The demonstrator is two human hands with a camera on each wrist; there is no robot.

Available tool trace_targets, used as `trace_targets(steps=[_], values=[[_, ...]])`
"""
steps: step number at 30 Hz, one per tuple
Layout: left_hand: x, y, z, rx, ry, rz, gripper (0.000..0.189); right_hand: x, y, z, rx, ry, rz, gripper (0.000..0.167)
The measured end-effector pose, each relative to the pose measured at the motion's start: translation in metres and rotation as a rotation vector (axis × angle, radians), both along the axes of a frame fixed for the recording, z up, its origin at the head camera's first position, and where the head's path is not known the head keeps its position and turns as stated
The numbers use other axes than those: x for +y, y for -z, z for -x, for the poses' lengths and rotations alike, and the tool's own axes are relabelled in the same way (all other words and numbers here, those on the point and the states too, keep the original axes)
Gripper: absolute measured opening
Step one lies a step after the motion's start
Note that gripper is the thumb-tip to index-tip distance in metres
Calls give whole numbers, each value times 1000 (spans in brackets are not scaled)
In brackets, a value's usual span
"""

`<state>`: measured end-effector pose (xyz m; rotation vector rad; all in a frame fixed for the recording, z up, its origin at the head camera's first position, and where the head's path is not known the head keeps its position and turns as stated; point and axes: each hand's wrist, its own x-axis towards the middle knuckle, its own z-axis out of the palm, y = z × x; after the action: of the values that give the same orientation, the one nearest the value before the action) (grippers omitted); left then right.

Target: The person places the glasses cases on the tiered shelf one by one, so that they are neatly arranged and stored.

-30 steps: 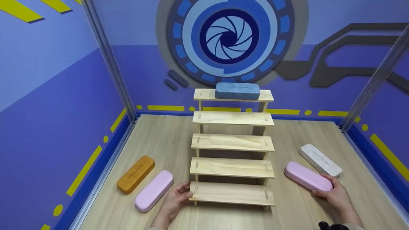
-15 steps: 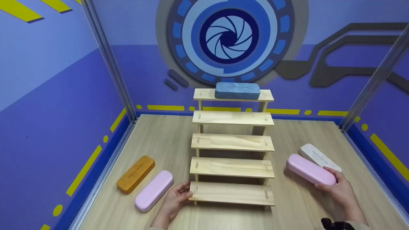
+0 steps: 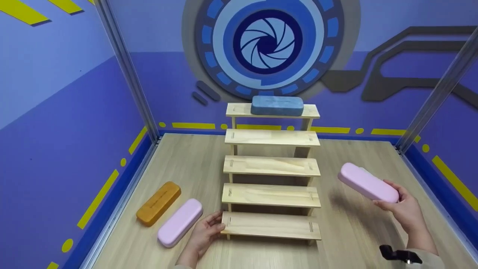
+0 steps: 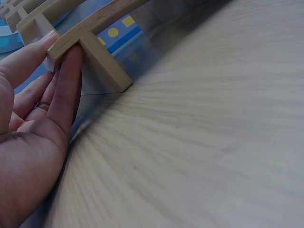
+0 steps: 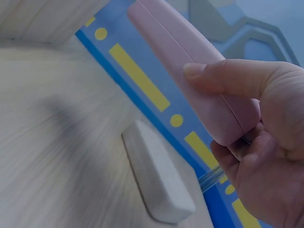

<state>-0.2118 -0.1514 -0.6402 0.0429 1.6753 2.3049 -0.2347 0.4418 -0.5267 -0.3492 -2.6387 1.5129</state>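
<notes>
My right hand (image 3: 407, 209) grips one end of a pink glasses case (image 3: 368, 183), thumb on one side and fingers on the other. The case is up off the table, its far end tilted upward. Below it in the right wrist view lies a white glasses case (image 5: 156, 175), almost wholly covered by the pink one in the head view. At the lowest step of a wooden stepped shelf (image 3: 270, 224), my left hand (image 3: 203, 233) pinches the left end, with the thumb on the board's edge and fingers underneath. A blue glasses case (image 3: 277, 106) rests on the top step.
Left of the shelf, an orange-brown glasses case (image 3: 158, 204) and a second pink glasses case (image 3: 180, 223) lie on the wooden table (image 3: 194, 160). Printed blue-purple panels (image 3: 157, 86) with metal corner posts (image 3: 129, 71) enclose the back and sides.
My right hand has lifted the pink glasses case off the table and moved it up and slightly right, over the white one. The left hand has stayed at the shelf.
</notes>
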Motion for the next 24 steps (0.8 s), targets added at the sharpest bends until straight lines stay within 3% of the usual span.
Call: trace_targets(steps=[11, 24], values=[[1, -1, 1, -11, -12, 3, 69, -8, -39, 7, 169, -41, -6, 78], [-1, 1, 0, 8, -2, -9, 69, -33, -79, 25, 293, -145, 36, 75]])
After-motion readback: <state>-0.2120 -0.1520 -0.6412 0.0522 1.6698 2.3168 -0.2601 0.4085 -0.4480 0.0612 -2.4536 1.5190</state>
